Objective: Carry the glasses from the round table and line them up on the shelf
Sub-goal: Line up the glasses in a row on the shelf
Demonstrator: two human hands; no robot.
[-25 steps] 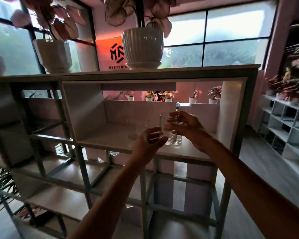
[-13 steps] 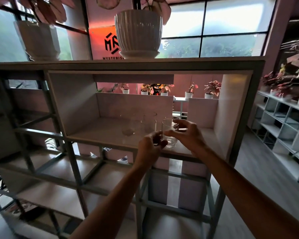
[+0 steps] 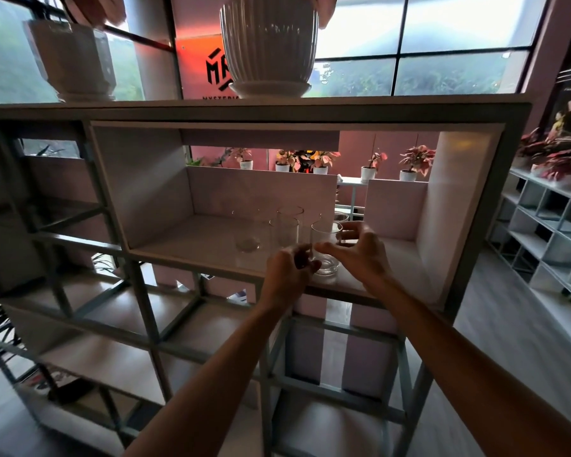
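Observation:
A clear glass point(image 3: 326, 240) stands upright near the front edge of the shelf point(image 3: 192, 255). My left hand point(image 3: 287, 270) is curled against its lower left side, fingertips on the glass. To the right of the glass, my right hand point(image 3: 358, 250) has its fingers spread, with the thumb just in front of the glass. Several other clear glasses stand behind and to the left: one at the far left point(image 3: 248, 234), two close together point(image 3: 285, 230), and one at the back right point(image 3: 338, 218), partly hidden by my right fingers.
The glasses sit in a wide boxed compartment with side walls and a low back panel point(image 3: 261, 189). A ribbed white plant pot point(image 3: 269, 44) and another pot point(image 3: 73, 57) stand on the top board. Open cubbies lie below and left; a second shelf unit point(image 3: 548, 225) stands at right.
The glass came down from mid-air onto the shelf near its front edge. My right hand has opened and drawn slightly away from it; the view moved closer and lower.

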